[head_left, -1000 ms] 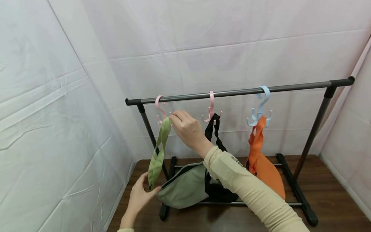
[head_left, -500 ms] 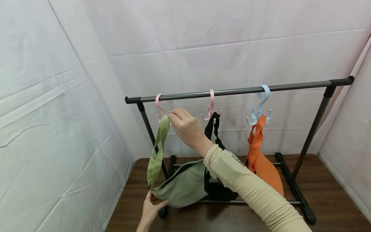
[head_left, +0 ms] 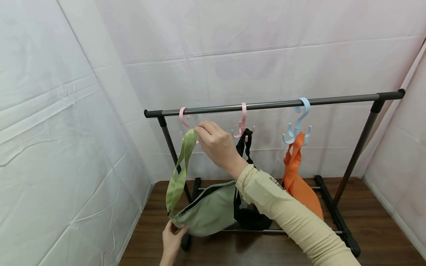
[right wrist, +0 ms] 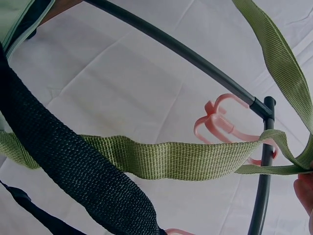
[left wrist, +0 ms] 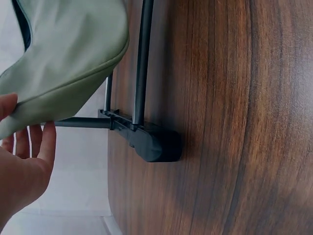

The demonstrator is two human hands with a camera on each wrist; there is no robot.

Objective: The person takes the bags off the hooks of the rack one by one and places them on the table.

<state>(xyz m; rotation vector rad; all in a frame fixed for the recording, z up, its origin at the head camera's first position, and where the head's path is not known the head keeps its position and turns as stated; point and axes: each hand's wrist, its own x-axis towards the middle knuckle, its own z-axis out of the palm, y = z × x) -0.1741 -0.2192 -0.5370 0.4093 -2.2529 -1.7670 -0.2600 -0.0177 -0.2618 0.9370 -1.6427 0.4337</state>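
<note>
A sage-green waist bag hangs slanted in front of the rack, its top zip partly open. My left hand pinches its left end from below; in the left wrist view the thumb lies on the fabric, with the fingers underneath. My right hand pinches the top of the light green strap, right by the left pink hook hanger. In the right wrist view the strap runs across in front of the pink hook, and only fingertips of that hand show.
A dark metal rack stands on the wooden table. A black bag hangs from the middle pink hanger, and an orange bag from the blue hanger. White cloth walls enclose the back and sides.
My left hand has shifted from beside the strap's lower end down and right to grip the bag's left end. The right hand has risen slightly with the strap.
</note>
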